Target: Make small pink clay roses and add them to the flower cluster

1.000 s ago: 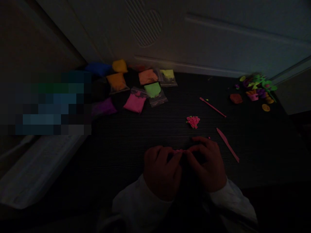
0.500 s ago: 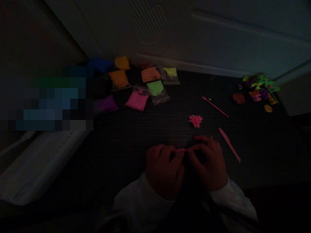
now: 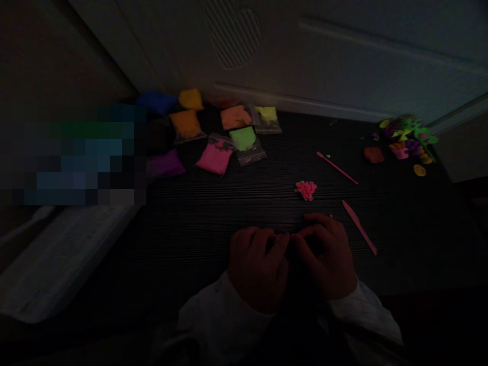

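In the dim light my left hand [image 3: 258,264] is closed, thumb and forefinger pinched on a small piece of pink clay [image 3: 279,236], mostly hidden by the fingers. My right hand [image 3: 328,254] meets it from the other side, its thumb and fingertip pinched at the clay's right end. Just beyond the hands lies a heart-shaped cluster of small pink clay pieces [image 3: 306,190] with green at its edge. A pink plastic knife [image 3: 359,227] rests to the right of my right hand, and a thin pink modelling stick [image 3: 337,168] lies farther back.
Bags of coloured clay, among them a pink bag [image 3: 215,154] and a green one [image 3: 244,138], lie at the back left. Small clay figures [image 3: 409,137] and a reddish lump [image 3: 373,155] sit at the back right. A pale panel [image 3: 343,66] rises behind the dark table [image 3: 183,218].
The fingers have shifted slightly over the pink clay, and less of it shows between them. Both hands stay in nearly the same place; the view is a little darker.
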`<state>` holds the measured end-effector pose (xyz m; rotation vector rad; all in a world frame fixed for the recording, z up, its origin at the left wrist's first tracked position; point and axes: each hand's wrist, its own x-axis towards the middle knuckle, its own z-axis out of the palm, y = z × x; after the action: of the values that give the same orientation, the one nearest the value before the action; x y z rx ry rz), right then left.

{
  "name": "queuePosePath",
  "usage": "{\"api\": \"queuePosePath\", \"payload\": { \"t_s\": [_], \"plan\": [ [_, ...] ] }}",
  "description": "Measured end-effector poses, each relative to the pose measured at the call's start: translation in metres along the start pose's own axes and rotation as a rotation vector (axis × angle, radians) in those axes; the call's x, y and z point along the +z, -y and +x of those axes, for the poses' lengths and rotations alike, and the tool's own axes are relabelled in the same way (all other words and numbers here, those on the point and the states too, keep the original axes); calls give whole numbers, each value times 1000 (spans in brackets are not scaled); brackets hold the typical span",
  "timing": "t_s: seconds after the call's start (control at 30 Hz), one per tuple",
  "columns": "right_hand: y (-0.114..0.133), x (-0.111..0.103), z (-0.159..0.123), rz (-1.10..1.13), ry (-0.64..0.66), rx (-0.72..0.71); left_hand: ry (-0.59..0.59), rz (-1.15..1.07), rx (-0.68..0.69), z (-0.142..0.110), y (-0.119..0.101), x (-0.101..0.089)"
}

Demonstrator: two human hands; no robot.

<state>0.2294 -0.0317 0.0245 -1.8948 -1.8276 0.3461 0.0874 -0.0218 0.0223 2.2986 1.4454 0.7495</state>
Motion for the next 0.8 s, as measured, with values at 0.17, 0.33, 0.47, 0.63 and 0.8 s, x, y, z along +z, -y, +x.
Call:
{"api": "queuePosePath", "payload": {
  "t_s": [0.17, 0.33, 0.47, 0.63, 0.8],
  "plan": [
    [1, 0, -1, 13, -8, 11, 15, 22, 3, 0, 0, 1],
    [1, 0, 0, 12, -10, 21, 16, 37, 6, 1, -1, 1],
    [1, -1, 1, 19, 3, 13, -11, 29, -1, 0, -1, 0],
    [2, -1, 1, 17, -6, 11, -33, -1, 9, -3, 0, 1],
    [2, 0, 1, -4, -1, 14, -12, -4, -3, -3, 0, 2]
  ]
}}
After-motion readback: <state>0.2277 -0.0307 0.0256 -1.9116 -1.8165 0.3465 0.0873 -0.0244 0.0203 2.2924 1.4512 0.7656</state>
